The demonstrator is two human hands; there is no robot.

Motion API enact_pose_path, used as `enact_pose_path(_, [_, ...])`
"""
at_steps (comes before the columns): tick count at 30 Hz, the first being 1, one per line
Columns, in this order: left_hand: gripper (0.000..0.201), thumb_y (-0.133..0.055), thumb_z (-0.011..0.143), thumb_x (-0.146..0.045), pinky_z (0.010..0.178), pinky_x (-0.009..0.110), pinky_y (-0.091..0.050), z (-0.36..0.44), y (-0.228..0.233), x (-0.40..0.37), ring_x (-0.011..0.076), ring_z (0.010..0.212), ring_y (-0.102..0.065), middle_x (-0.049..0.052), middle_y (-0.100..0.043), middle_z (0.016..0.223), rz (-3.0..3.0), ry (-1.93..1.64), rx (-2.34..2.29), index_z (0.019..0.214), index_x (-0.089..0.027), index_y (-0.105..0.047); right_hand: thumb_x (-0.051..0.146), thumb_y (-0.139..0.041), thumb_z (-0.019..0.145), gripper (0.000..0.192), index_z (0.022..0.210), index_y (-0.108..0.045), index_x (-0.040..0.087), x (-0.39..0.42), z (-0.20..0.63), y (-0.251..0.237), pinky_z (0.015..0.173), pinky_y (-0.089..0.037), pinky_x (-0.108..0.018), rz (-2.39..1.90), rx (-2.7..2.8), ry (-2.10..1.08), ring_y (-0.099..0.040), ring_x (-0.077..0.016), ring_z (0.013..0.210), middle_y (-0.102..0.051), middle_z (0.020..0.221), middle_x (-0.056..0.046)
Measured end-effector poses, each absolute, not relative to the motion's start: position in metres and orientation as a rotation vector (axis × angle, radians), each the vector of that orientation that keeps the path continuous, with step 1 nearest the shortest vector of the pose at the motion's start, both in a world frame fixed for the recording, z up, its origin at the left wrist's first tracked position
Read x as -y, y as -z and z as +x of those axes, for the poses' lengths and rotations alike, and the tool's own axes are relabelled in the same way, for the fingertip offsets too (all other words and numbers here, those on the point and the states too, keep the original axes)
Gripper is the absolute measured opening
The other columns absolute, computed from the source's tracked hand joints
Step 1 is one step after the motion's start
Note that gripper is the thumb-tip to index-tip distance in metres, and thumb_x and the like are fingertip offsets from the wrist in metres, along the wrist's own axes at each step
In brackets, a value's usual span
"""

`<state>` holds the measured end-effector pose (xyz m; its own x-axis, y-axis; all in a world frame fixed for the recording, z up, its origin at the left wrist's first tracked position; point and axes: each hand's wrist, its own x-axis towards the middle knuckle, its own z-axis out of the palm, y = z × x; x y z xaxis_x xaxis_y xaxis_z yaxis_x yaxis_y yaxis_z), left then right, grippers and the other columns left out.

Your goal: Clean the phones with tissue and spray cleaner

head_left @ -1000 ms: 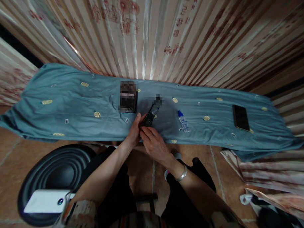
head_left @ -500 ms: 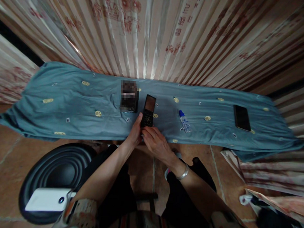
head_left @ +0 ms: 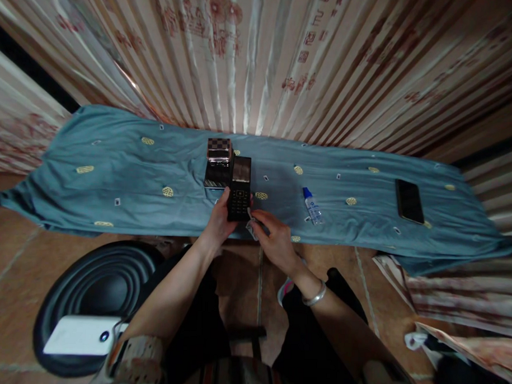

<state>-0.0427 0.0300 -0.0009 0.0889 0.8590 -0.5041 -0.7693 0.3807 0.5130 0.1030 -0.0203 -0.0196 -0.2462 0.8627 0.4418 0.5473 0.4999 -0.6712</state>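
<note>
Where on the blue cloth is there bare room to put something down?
Bare stretches: left of the checkered box, and between the small bottle and the black smartphone. Crowded at the middle, where the left hand holds the keypad phone beside the right hand.

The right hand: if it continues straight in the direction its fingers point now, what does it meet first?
The right hand points up-left with a small pale wipe in its fingertips. First in that line is probably the black keypad phone held in the left hand; depth is unclear.

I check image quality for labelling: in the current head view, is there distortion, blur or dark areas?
Head view: strong wide-angle bending of the curtain and blue cloth; dim, warm light; floor corners dark; the phone in the left hand stays fairly sharp.
</note>
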Motion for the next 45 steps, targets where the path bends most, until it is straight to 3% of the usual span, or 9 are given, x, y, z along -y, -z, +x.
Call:
enact_pose_path(5, [0.033,-0.05,0.096,-0.04,0.075,0.03,-0.057,-0.042,0.004,-0.031,0.0193,0.081,-0.071,0.009,-0.074,0.084,0.133,-1.245,-0.868,0.096,-0.012,-0.069,0.025,-0.051,0.097,0.027,0.114,-0.071,0.02,0.019,0.1,0.024,0.093,-0.057,-0.033,-1.163,1.802,-0.635,-0.071,-0.0189,0.105,-0.074,0.112,-0.007])
enact_pose_path(12, [0.034,-0.046,0.098,-0.032,0.076,0.029,-0.057,-0.035,0.004,-0.025,0.0183,0.079,-0.072,0.008,-0.075,0.08,0.14,-1.187,-0.882,0.089,-0.01,-0.07,0.024,-0.052,0.094,0.031,0.118,-0.071,0.022,0.011,0.106,0.029,0.1,-0.053,-0.034,-1.227,1.691,-0.682,-0.068,-0.0194,0.112,-0.073,0.119,-0.006])
enact_pose_path(22, [0.022,-0.057,0.093,-0.026,0.08,0.029,-0.056,-0.029,0.009,-0.016,0.02,0.084,-0.072,0.006,-0.075,0.078,0.176,-1.136,-0.871,0.083,-0.011,-0.07,0.025,-0.053,0.09,0.03,0.112,-0.074,0.023,-0.006,0.117,0.032,0.102,-0.053,-0.039,-1.257,1.537,-0.64,-0.069,-0.0213,0.111,-0.074,0.117,-0.006])
enact_pose_path(27, [0.019,-0.059,0.091,-0.025,0.084,0.031,-0.057,-0.024,0.009,-0.013,0.0206,0.089,-0.072,0.008,-0.076,0.09,0.242,-1.121,-0.822,0.095,-0.01,-0.069,0.029,-0.053,0.09,0.031,0.11,-0.074,0.019,-0.014,0.122,0.035,0.1,-0.054,-0.04,-1.287,1.468,-0.638,-0.069,-0.0223,0.11,-0.074,0.116,-0.009])
enact_pose_path(35, [0.027,-0.043,0.099,-0.027,0.082,0.037,-0.06,-0.02,0.009,-0.008,0.0227,0.092,-0.074,0.012,-0.074,0.099,0.254,-1.02,-0.79,0.111,-0.012,-0.062,0.033,-0.054,0.087,0.033,0.108,-0.074,0.019,-0.029,0.137,0.04,0.097,-0.054,-0.042,-1.362,1.363,-0.668,-0.069,-0.0229,0.104,-0.075,0.113,-0.008])
enact_pose_path(45, [0.03,-0.055,0.094,-0.033,0.069,0.031,-0.06,-0.015,0.017,0.003,0.0243,0.083,-0.076,0.01,-0.074,0.094,0.372,-0.901,-0.761,0.117,-0.014,-0.059,0.035,-0.052,0.085,0.037,0.109,-0.074,0.017,-0.052,0.172,0.038,0.094,-0.053,-0.041,-1.422,1.308,-0.566,-0.07,-0.0243,0.099,-0.077,0.106,-0.01])
